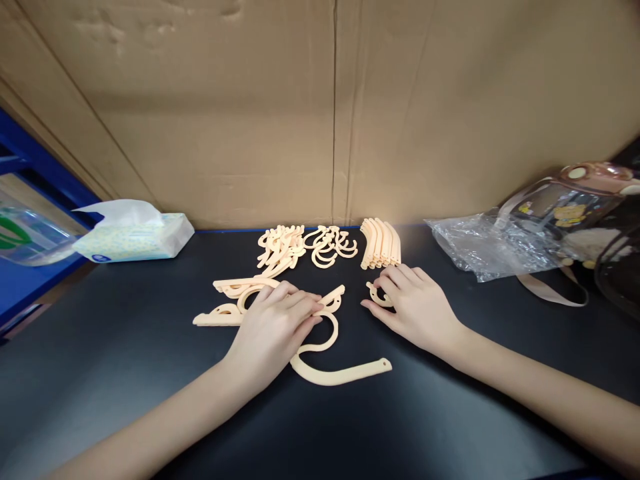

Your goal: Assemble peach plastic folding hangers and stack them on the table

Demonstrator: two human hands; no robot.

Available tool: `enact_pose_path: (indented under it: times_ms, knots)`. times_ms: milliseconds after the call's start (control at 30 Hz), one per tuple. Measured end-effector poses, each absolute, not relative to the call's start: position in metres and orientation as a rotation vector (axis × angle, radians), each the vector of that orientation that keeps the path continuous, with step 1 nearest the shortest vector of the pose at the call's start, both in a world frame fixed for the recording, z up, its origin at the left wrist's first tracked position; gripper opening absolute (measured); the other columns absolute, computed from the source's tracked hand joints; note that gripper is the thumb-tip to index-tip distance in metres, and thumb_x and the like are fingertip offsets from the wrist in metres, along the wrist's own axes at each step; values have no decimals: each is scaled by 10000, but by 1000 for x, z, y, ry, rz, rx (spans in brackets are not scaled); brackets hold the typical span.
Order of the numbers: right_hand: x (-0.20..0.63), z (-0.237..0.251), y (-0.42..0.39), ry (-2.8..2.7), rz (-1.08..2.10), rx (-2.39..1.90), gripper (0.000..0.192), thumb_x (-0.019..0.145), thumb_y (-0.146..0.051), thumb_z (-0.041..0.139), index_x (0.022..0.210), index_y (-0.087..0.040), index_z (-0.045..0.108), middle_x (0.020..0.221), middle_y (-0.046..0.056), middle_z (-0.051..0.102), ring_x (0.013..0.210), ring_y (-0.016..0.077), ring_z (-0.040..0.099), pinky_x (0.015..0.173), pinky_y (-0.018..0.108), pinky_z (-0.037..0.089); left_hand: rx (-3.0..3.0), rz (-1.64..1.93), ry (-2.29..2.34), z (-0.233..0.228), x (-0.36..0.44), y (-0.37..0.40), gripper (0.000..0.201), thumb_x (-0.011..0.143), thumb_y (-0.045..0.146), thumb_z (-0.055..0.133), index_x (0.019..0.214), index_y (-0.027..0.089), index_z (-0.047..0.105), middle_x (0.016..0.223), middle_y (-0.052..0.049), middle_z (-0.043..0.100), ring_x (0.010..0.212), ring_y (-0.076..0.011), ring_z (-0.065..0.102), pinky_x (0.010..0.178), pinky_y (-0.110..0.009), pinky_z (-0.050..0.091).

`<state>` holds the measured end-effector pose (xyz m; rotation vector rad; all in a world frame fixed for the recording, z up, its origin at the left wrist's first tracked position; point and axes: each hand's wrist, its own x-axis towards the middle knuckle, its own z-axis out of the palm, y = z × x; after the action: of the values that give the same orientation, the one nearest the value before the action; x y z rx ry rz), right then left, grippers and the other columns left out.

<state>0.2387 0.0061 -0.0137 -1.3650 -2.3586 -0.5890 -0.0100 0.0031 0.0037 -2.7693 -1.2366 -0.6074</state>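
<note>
Beige hook point(379, 300) seemingly touches the half-open right hand point(420, 308).

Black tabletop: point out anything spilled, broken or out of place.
No spill or obvious break shows. The crumpled clear plastic bag at the right, by the bottle, looks like stray wrapping. The small hook-shaped pieces at the back lie jumbled, which looks untidy beside the neatly lined-up curved pieces.

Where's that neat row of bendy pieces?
In the head view, the row of bent pieces lies at the back of the table, beyond the right hand, right of the small hooks.
</note>
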Motion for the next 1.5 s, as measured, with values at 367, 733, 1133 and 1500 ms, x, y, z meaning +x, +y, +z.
enact_pose_path:
  times_ms: [367, 733, 1133, 1500]
  knots:
    - [237, -12, 3, -2356, -500, -1324, 181, 877, -214, 490, 726, -168, 579, 790, 63, 612, 787, 200, 550, 741, 352, 379, -2682, -553, -1185, 2, -13, 9, 228, 930, 200, 463, 974, 219, 686, 1037, 4, 720, 865, -208, 546, 707, -352, 367]
    - [236, -12, 3, -2340, -236, -1238, 83, 837, -211, 542, 765, -188, 510, 852, 34, 609, 826, 183, 548, 800, 336, 386, -2690, -558, -1256, 3, -9, 9, 149, 921, 188, 479, 924, 191, 628, 846, -13, 686, 832, -206, 536, 702, -335, 347]
    - [235, -11, 3, -2375, -194, -1216, 79, 842, -214, 523, 768, -186, 523, 852, 48, 618, 812, 190, 550, 787, 347, 397, -2652, -443, -1078, 5, -9, 9, 231, 861, 60, 430, 882, 180, 627, 821, -43, 676, 816, -226, 534, 671, -359, 348]
    - [235, -12, 4, -2366, -202, -1207, 75, 850, -212, 512, 777, -196, 503, 833, 36, 610, 792, 179, 545, 771, 326, 396, -2643, -561, -1036, 10, -9, 3, 270, 872, 51, 396, 1023, 157, 593, 974, -55, 669, 851, -213, 549, 695, -354, 376]
